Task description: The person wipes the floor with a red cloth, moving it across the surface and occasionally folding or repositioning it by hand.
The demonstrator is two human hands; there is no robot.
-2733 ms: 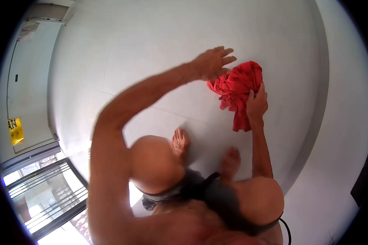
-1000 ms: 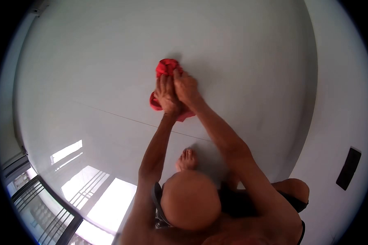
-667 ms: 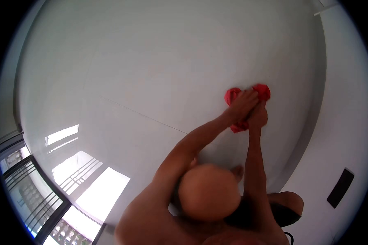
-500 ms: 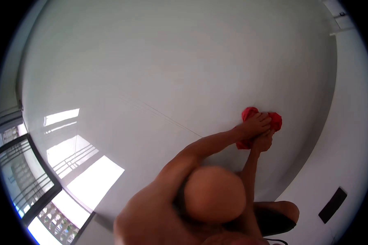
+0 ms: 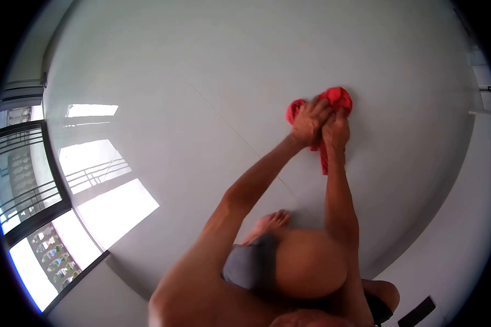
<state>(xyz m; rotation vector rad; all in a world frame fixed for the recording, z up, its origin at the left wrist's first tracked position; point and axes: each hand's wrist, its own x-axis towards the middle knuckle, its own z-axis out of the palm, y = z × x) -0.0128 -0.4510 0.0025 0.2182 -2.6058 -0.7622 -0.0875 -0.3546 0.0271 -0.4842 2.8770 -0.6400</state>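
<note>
A crumpled red cloth (image 5: 339,97) lies on the glossy pale floor (image 5: 202,65), out in front of my knees. My left hand (image 5: 310,121) presses down over its middle, fingers bent across the fabric. Right beside it, touching, my right hand (image 5: 336,131) grips the cloth, its fingers partly hidden. One bunched end bulges out to the left of the hands, and a narrow tail of cloth hangs back toward me beside my right wrist. Both arms are stretched forward.
My bare foot (image 5: 275,220) and bent knee (image 5: 311,261) are below the hands. A barred window or door (image 5: 27,180) stands at the left, its light reflected on the floor. A white wall (image 5: 453,218) runs along the right, with a dark rectangular panel (image 5: 417,312) low on it.
Both hands have pushed the red cloth farther from my body, up and left in view. Its tail has stretched out toward me. My foot has come into sight as the view shifted.
</note>
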